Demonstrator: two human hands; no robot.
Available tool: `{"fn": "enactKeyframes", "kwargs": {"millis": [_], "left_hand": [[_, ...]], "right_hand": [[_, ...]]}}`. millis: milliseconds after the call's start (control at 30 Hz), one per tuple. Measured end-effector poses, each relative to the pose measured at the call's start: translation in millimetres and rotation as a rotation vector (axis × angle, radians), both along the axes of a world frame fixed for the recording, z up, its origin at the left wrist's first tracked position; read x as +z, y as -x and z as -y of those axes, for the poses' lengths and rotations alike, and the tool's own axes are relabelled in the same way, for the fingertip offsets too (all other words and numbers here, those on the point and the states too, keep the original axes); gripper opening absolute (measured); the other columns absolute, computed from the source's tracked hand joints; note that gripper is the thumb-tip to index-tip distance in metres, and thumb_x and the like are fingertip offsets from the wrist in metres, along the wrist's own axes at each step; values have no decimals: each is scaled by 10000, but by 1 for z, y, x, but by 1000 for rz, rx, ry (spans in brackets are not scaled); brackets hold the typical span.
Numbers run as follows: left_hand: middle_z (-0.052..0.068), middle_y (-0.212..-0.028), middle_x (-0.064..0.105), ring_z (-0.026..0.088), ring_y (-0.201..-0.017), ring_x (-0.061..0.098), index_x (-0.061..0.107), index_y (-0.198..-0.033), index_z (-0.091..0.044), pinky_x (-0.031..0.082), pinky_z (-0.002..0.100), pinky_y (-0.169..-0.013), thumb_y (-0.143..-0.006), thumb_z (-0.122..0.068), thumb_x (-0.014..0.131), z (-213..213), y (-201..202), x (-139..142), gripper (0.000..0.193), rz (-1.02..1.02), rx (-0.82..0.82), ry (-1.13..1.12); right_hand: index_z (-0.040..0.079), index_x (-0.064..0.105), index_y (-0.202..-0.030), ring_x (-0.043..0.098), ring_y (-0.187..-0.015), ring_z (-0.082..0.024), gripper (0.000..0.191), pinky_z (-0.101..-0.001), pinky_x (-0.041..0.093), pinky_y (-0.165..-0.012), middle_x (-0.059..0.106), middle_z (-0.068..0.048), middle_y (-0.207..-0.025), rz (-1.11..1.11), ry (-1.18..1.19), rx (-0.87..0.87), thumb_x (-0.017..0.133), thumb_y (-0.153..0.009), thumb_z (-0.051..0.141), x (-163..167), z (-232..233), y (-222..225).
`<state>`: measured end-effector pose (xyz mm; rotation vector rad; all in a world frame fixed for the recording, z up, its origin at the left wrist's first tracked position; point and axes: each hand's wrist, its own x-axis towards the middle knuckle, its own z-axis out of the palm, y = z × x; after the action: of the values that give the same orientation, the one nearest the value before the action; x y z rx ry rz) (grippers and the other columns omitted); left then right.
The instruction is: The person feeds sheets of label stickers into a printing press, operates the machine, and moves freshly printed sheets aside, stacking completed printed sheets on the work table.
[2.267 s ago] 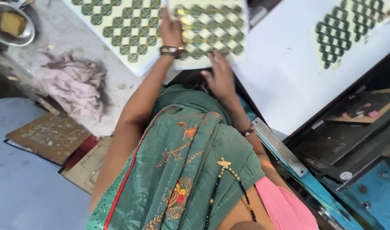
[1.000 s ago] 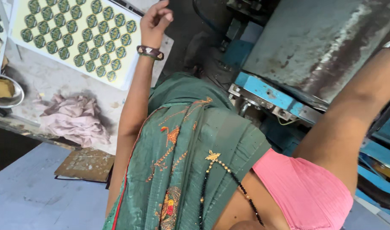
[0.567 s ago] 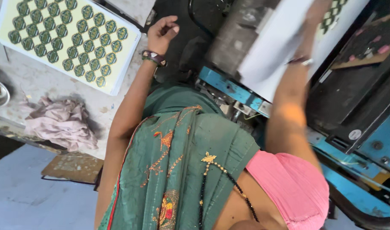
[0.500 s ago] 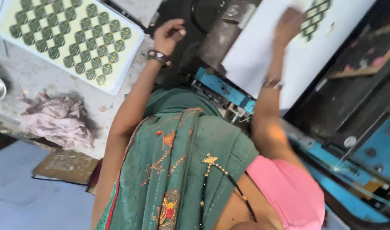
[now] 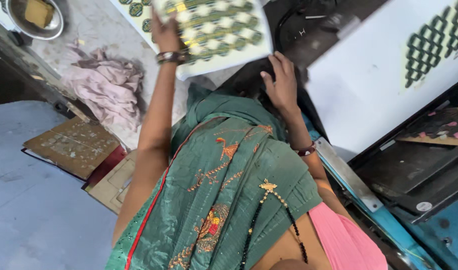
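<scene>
Gripping printed sheet (image 5: 216, 30) with left hand (image 5: 165, 34), fingers over its left edge, palm side hidden, so tightness of hold unclear; bangle at wrist. Right hand (image 5: 281, 85) open, fingers spread, just under sheet's lower right corner, holding nothing, contact unclear. Sheet blurred, green-and-yellow repeating pattern, held over more patterned sheets (image 5: 134, 7) on grey worktable (image 5: 84, 37). Half a second ago: left hand loosely curled and empty near machine, right hand up on white sheet at right; now left on patterned sheet, right off white sheet and down beside it. White sheet with green lattice print (image 5: 384, 75) lies on press bed at right, blue machine frame (image 5: 389, 225) below. Pink rag (image 5: 106, 85) crumpled on table, metal bowl with yellow block (image 5: 36, 15) top left, cardboard pieces (image 5: 71, 145) on floor. Green embroidered drape (image 5: 224, 200) blocks lower centre.
</scene>
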<state>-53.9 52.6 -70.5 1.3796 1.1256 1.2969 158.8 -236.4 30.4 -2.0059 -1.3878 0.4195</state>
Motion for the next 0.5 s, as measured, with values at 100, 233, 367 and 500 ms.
{"fn": "enactKeyframes", "kwargs": {"millis": [100, 233, 367, 500], "left_hand": [[187, -1424, 636, 251, -1220, 652, 442, -1524, 0, 532, 365, -1067, -905, 47, 728, -13, 60, -9, 684, 134, 161, 45], [193, -1458, 586, 258, -1285, 606, 434, -1516, 25, 424, 344, -1121, -856, 90, 741, -13, 67, -18, 731, -41, 342, 37], [165, -1259, 646, 287, -1145, 649, 470, -1498, -17, 471, 364, -1039, -823, 9, 764, -10, 45, -23, 737, -272, 477, 96], [137, -1068, 614, 315, -1007, 648, 485, -1493, -50, 493, 395, -956, -820, -49, 789, -12, 36, -23, 738, -401, 540, 120]], "right_hand": [[5, 587, -1394, 516, -1338, -405, 490, -446, 425, -1127, 536, -211, -1461, -71, 36, -46, 726, -945, 145, -8, -5, 3], [6, 588, -1394, 524, -1340, -401, 493, -441, 430, -1133, 538, -205, -1460, -117, 18, 4, 727, -940, 140, -2, -17, 26], [14, 595, -1381, 531, -1335, -403, 478, -440, 439, -1121, 545, -203, -1452, -121, 16, 17, 734, -944, 147, 9, -19, 39], [25, 623, -1346, 577, -1293, -376, 449, -422, 497, -1032, 572, -189, -1432, -136, 23, -42, 741, -924, 119, 4, -7, 29]]}}
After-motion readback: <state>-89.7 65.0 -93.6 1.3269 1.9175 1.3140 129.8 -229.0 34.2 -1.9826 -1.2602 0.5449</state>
